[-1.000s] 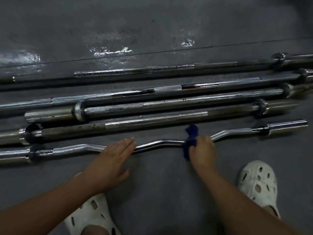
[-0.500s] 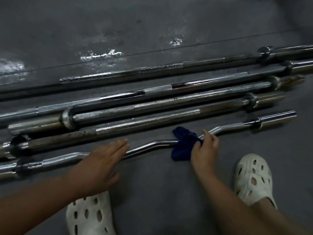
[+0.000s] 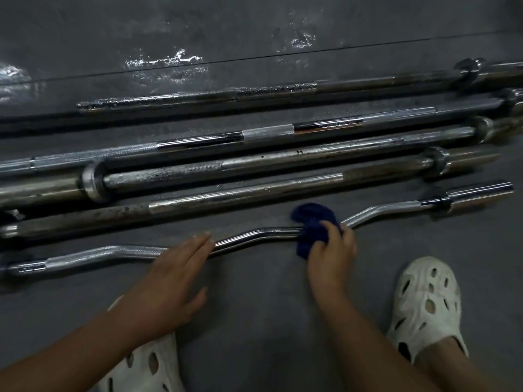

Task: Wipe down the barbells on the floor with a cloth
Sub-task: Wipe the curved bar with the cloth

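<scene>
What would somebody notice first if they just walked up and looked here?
Probably the row of long shiny metal bars lying side by side on the dark floor. Then the bright blue cloth the right hand grips on the nearest, wavy bar, with the left hand resting flat beside.

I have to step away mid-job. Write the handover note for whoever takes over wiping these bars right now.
Left hand: flat, fingers straight, steadying the curl bar.
Right hand: grips the blue cloth, wrapped over the curl bar's middle.
Five straight barbells lie on the floor beyond it, several spotted and dull.
Done: cannot tell how much is wiped.
Left: finish the curl bar toward its right sleeve, then the straight bars.
</scene>
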Demonstrator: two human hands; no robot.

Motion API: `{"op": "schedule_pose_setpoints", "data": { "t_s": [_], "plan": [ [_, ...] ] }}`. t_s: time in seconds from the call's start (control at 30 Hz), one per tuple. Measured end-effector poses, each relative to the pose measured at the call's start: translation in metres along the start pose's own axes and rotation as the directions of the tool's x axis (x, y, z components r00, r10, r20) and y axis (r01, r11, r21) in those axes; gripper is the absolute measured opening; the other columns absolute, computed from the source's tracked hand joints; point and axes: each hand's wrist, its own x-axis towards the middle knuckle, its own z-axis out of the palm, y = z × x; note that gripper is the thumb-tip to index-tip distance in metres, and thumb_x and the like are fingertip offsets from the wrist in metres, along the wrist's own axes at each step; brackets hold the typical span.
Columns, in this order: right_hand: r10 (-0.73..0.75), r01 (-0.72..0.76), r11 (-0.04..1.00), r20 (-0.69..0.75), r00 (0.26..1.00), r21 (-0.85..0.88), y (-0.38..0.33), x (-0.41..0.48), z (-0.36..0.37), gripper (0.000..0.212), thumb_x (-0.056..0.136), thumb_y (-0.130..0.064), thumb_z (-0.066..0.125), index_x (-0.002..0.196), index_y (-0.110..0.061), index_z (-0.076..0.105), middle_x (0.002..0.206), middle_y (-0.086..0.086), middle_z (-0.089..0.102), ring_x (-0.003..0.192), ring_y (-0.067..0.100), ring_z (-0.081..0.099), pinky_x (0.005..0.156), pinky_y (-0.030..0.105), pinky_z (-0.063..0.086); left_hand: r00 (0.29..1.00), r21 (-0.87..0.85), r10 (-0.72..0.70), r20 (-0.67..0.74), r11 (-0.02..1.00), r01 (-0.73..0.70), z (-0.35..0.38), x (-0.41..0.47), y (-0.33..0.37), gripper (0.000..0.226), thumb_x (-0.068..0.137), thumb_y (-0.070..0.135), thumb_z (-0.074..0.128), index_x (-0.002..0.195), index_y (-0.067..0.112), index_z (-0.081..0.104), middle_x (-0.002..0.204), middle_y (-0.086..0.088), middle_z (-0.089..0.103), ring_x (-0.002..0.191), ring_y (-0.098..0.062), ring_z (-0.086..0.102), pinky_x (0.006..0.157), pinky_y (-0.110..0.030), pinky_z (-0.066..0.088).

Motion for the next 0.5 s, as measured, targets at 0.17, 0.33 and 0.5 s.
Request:
{"op": "schedule_pose_setpoints", "data": {
  "t_s": [0.17, 0.33, 0.5],
  "plan": [
    [-0.394, 0.409, 0.912, 0.193, 0.898, -0.04, -0.025, -0.032, 0.016, 0.055, 0.077, 0.001, 0.062, 0.13, -0.013, 0.06, 0.137, 0.016, 0.047, 0.117, 0.033, 0.049, 0.099, 0.04, 0.045, 1.0, 0.029, -0.015, 0.008, 0.999, 0.015, 0.002, 0.009, 0.003, 0.081, 0.078, 0.048, 0.049, 0.151, 0.015, 0.032, 0.158, -0.01, 0.035, 0.135, -0.029, 0.047, 0.108, -0.045, 0.042],
    [-0.041, 0.043, 0.996, 0.039, 0.998, -0.074, -0.01, -0.01, 0.005, 0.036, 0.081, -0.005, 0.057, 0.116, -0.007, 0.062, 0.132, 0.017, 0.046, 0.11, 0.038, 0.052, 0.098, 0.045, 0.047, 0.999, 0.045, -0.031, 0.012, 0.999, 0.031, -0.002, 0.01, 0.005, 0.08, 0.077, 0.047, 0.049, 0.149, 0.013, 0.036, 0.156, -0.012, 0.037, 0.133, -0.032, 0.049, 0.107, -0.047, 0.044],
    [-0.292, 0.304, 0.95, 0.15, 0.945, -0.069, -0.006, -0.003, 0.003, 0.035, 0.085, -0.013, 0.05, 0.117, -0.01, 0.064, 0.125, 0.015, 0.049, 0.105, 0.033, 0.053, 0.095, 0.038, 0.046, 1.0, 0.055, -0.013, 0.02, 0.998, 0.012, -0.009, 0.014, 0.013, 0.079, 0.076, 0.044, 0.049, 0.146, 0.009, 0.041, 0.153, -0.015, 0.042, 0.13, -0.034, 0.052, 0.107, -0.047, 0.044]
  ]
}}
